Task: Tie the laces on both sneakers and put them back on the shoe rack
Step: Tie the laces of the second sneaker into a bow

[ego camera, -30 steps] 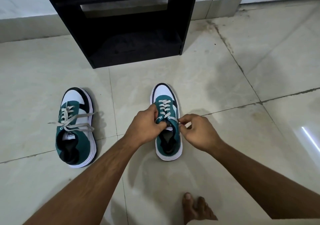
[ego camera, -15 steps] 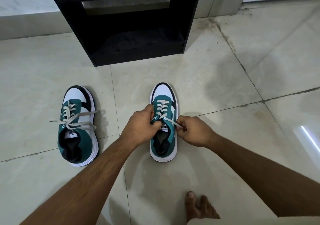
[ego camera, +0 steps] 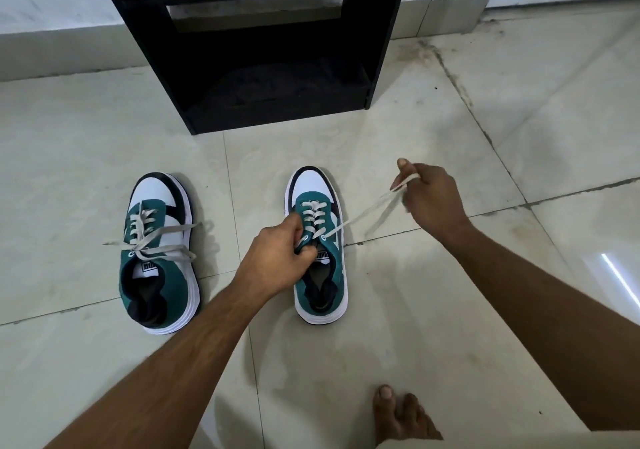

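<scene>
Head view, taken against the shoe rack (ego camera: 263,68). Front-left of it, one sneaker (ego camera: 159,251) lies loosely knotted. Directly in front, the left hand (ego camera: 277,258) is clenched on the second sneaker (ego camera: 320,241) at its tongue. Further right, the right hand (ego camera: 429,196) pinches the lace (ego camera: 363,215), drawn taut. Judgement: lace soft, flat, prone to slip; grip near the eyelets. Shoes light, carried by the heel.

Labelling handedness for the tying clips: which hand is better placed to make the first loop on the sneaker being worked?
Right hand, probably: it pinches the lace pulled taut off the right sneaker. The left hand is clamped on the sneaker's upper, steadying it.
</scene>
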